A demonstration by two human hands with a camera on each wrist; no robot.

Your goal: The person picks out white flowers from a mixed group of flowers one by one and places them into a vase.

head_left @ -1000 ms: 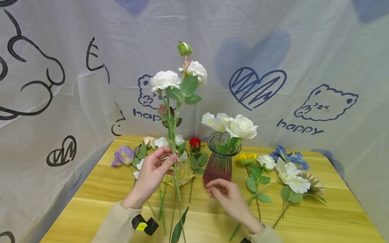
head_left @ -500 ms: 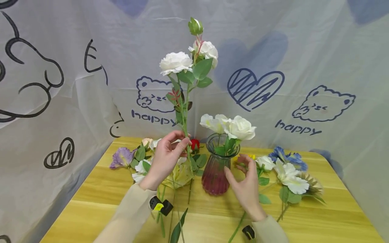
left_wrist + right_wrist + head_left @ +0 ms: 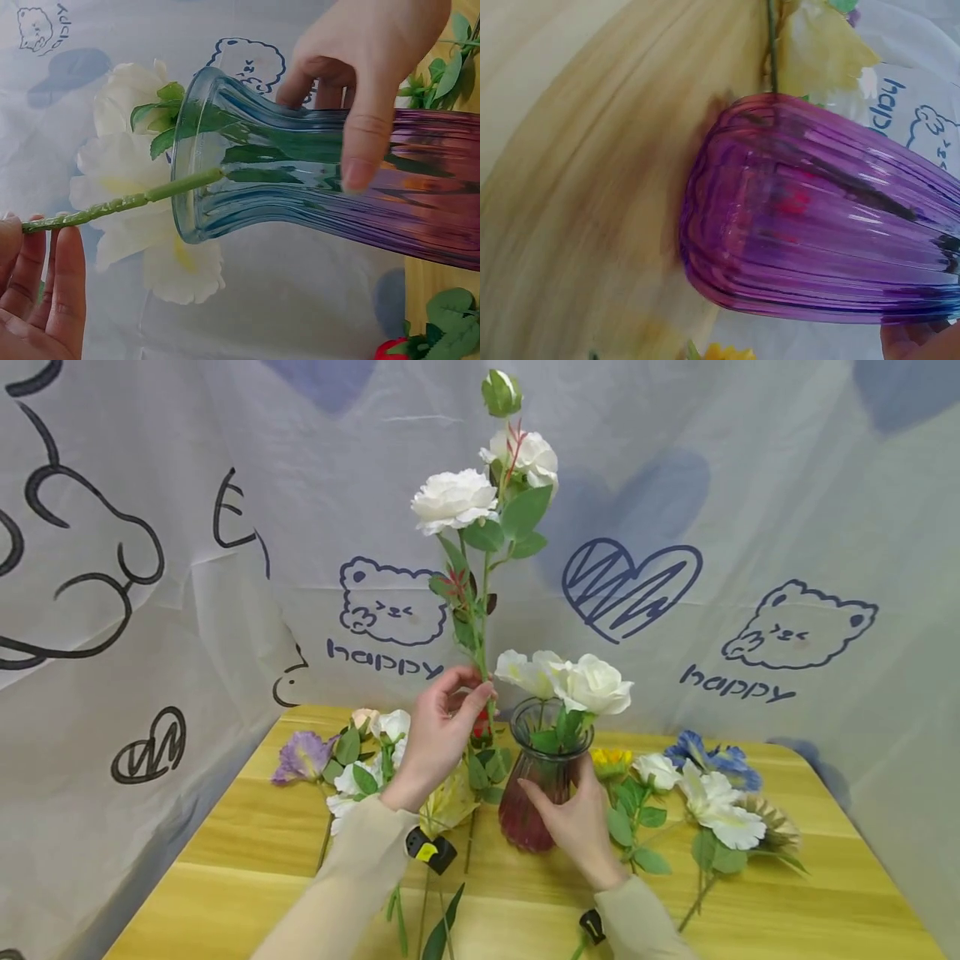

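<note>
My left hand (image 3: 437,727) pinches the green stem (image 3: 112,205) of a tall artificial spray with white flowers (image 3: 454,500), a bud and green leaves. The spray stands upright just left of a ribbed glass vase (image 3: 517,822), clear blue-grey above and pink-purple below. In the left wrist view the stem's tip overlaps the vase's mouth; whether it is inside, I cannot tell. My right hand (image 3: 579,828) grips the vase around its upper body, thumb in front. Two white blooms (image 3: 596,683) with leaves stand in the vase.
Left of the vase lie a purple flower (image 3: 302,757), white flowers, a yellowish bloom (image 3: 448,802) and a red rose (image 3: 482,727). To its right lie a yellow flower (image 3: 611,762), white flowers (image 3: 720,806) and a blue one (image 3: 693,750). A printed cloth hangs behind the wooden table (image 3: 840,893).
My left hand has raised the white spray and carried it right, towards the vase. My right hand has moved from in front of the vase to its right side and taken hold of it.
</note>
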